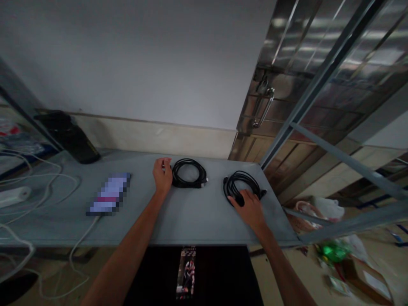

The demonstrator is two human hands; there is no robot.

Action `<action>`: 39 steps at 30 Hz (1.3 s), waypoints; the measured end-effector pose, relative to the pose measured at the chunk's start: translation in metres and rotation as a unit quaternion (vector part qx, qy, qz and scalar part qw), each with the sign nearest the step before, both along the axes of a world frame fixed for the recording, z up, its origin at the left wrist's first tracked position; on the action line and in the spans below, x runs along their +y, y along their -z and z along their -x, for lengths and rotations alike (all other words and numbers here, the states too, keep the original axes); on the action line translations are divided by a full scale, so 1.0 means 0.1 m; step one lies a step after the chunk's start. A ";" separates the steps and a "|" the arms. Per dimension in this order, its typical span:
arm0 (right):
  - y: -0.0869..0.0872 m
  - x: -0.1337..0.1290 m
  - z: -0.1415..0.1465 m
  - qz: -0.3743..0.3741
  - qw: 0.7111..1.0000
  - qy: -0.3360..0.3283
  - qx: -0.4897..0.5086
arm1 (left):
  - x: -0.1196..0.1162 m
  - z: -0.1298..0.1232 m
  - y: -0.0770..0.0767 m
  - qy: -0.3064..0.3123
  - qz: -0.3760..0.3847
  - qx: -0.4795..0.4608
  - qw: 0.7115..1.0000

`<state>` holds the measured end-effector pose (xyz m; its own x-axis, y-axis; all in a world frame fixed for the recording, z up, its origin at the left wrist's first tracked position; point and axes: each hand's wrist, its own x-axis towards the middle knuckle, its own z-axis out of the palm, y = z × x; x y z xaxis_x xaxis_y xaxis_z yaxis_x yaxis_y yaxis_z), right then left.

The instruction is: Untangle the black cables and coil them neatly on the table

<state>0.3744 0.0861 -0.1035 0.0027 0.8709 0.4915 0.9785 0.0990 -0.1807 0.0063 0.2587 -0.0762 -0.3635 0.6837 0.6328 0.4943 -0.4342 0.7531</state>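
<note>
On the grey shelf top (191, 216) lie two coils of black cable. The left coil (204, 170) is a loose ring with its plug ends at its lower right. Just beside its left edge is my left hand (162, 174), fingers curled; whether they grip anything is hidden. At the right coil (242, 176), my right hand (250, 206) rests on the lower part, thumb and fingers spread around a dark bundled section. Plug ends stick out at that coil's right side.
A phone (110, 193) with a white cable lies left of my left arm. Behind it a black bottle (76, 138) leans near the wall. White cables and a power strip (14, 196) are at far left. A metal frame post (306, 102) rises at right.
</note>
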 end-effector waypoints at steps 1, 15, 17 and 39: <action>0.00 0.00 0.00 0.001 1.000 0.001 0.001 | 0.00 0.00 0.00 0.002 0.001 0.001 1.000; 0.01 0.01 -0.01 0.004 1.000 -0.007 0.029 | 0.04 0.01 0.01 -0.002 0.019 0.025 1.000; 0.00 0.02 0.00 0.002 0.999 -0.008 0.031 | 0.04 0.01 -0.01 -0.004 0.020 0.028 0.999; 0.00 -0.04 -0.04 -0.024 1.000 -0.010 0.016 | -0.32 -0.23 -0.24 0.085 -0.034 0.123 0.988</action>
